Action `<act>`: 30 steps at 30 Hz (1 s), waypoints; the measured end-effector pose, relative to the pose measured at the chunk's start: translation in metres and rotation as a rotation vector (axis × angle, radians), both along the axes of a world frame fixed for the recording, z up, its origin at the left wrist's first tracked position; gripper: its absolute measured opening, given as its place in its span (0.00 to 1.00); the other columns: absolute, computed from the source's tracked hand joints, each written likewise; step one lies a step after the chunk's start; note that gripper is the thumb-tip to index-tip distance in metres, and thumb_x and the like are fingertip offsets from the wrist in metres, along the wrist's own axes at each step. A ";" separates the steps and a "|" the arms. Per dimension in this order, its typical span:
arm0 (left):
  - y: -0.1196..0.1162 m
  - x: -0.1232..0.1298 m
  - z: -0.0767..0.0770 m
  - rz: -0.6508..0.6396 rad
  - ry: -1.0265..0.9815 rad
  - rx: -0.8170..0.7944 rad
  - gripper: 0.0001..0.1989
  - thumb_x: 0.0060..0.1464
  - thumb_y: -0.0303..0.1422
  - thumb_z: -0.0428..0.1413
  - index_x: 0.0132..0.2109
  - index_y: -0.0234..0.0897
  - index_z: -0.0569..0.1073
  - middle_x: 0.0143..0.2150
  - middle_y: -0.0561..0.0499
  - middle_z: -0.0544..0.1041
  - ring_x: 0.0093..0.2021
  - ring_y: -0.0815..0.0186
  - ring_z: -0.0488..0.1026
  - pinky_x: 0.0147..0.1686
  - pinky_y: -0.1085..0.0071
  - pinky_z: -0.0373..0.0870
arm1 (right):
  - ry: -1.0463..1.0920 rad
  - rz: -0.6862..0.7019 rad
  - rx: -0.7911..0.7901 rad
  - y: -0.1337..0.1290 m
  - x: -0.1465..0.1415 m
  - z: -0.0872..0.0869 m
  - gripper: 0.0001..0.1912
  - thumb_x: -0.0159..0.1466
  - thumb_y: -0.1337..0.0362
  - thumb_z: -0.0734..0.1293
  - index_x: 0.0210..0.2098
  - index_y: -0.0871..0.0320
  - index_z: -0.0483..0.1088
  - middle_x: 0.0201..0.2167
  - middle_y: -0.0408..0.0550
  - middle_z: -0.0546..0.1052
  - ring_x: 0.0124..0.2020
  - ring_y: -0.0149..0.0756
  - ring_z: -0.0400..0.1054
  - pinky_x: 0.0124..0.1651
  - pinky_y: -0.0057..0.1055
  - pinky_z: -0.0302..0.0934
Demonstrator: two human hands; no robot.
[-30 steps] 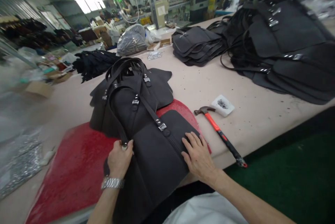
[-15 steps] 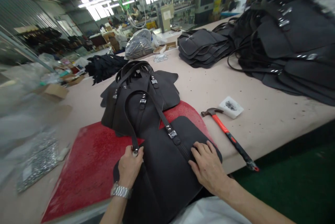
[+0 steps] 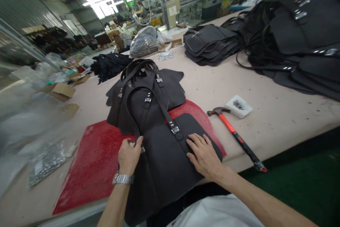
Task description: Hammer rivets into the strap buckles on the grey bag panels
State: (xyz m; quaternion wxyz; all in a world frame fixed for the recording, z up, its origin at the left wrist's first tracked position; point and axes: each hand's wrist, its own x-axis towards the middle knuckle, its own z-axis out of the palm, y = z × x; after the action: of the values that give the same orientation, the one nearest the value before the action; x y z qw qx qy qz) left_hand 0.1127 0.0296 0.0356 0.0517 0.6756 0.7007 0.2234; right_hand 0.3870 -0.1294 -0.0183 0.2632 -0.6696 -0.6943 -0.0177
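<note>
Your left hand (image 3: 129, 156) is pinching the near end of a dark strap (image 3: 132, 117), its grip closing on the strap at a small metal fitting. Your right hand (image 3: 204, 156) is lying flat and released, palm down, pressing on a dark leather bag panel (image 3: 164, 163). That panel is resting on a red mat (image 3: 90, 163) at the near edge of the pale surface (image 3: 212, 81), partly hanging over the edge toward you. More strapped panels (image 3: 148, 96) are lying just beyond it. A red-handled hammer (image 3: 236, 136) is sitting to the right, near a small white tray (image 3: 239, 106). Tall stacks of dark panels (image 3: 292, 39) are filling the far right.
</note>
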 end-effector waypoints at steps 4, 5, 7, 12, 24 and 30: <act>-0.003 0.035 0.018 -0.112 -0.563 -0.017 0.21 0.52 0.46 0.59 0.44 0.34 0.72 0.34 0.45 0.76 0.35 0.56 0.75 0.34 0.64 0.70 | 0.039 -0.129 0.037 0.000 0.033 0.011 0.20 0.67 0.60 0.61 0.57 0.58 0.65 0.60 0.55 0.65 0.60 0.47 0.57 0.64 0.48 0.50; -0.005 0.051 0.021 -0.202 -0.771 -0.111 0.20 0.50 0.45 0.60 0.44 0.34 0.72 0.33 0.47 0.75 0.34 0.59 0.75 0.33 0.66 0.70 | 0.023 -0.195 0.042 -0.001 0.047 0.012 0.20 0.67 0.60 0.62 0.57 0.59 0.65 0.60 0.56 0.65 0.59 0.48 0.58 0.63 0.47 0.51; -0.010 0.088 0.020 -0.386 -1.122 -0.289 0.21 0.48 0.42 0.64 0.45 0.34 0.71 0.34 0.49 0.76 0.35 0.61 0.76 0.36 0.66 0.73 | -0.027 -0.352 0.019 -0.006 0.078 0.011 0.21 0.67 0.59 0.62 0.56 0.60 0.66 0.59 0.58 0.65 0.57 0.51 0.60 0.60 0.48 0.54; -0.012 0.151 -0.010 -0.576 -1.365 -0.365 0.22 0.48 0.39 0.66 0.46 0.31 0.71 0.40 0.43 0.79 0.41 0.58 0.79 0.45 0.60 0.75 | -0.112 -0.680 -0.136 -0.034 0.150 -0.007 0.23 0.66 0.56 0.62 0.55 0.63 0.66 0.53 0.62 0.68 0.51 0.54 0.63 0.49 0.45 0.59; -0.004 0.146 -0.044 -0.460 -1.570 -0.232 0.21 0.50 0.40 0.66 0.44 0.32 0.69 0.34 0.47 0.79 0.33 0.61 0.79 0.38 0.63 0.76 | -0.013 -0.609 -0.431 -0.036 0.155 -0.009 0.13 0.66 0.55 0.62 0.41 0.58 0.65 0.38 0.52 0.73 0.35 0.41 0.68 0.33 0.32 0.52; -0.009 0.148 -0.041 -0.444 -1.577 -0.173 0.22 0.52 0.42 0.64 0.44 0.33 0.67 0.34 0.46 0.79 0.35 0.60 0.79 0.40 0.61 0.76 | 0.662 -0.517 -0.451 -0.032 0.153 0.001 0.11 0.60 0.56 0.64 0.29 0.56 0.63 0.21 0.44 0.68 0.23 0.33 0.62 0.26 0.29 0.51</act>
State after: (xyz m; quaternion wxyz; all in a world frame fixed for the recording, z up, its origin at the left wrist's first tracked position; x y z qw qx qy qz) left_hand 0.2605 0.0210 -0.0051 0.6233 0.4367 0.3236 0.5622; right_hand 0.5399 -0.1619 -0.0171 0.3053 -0.8306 -0.3702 0.2827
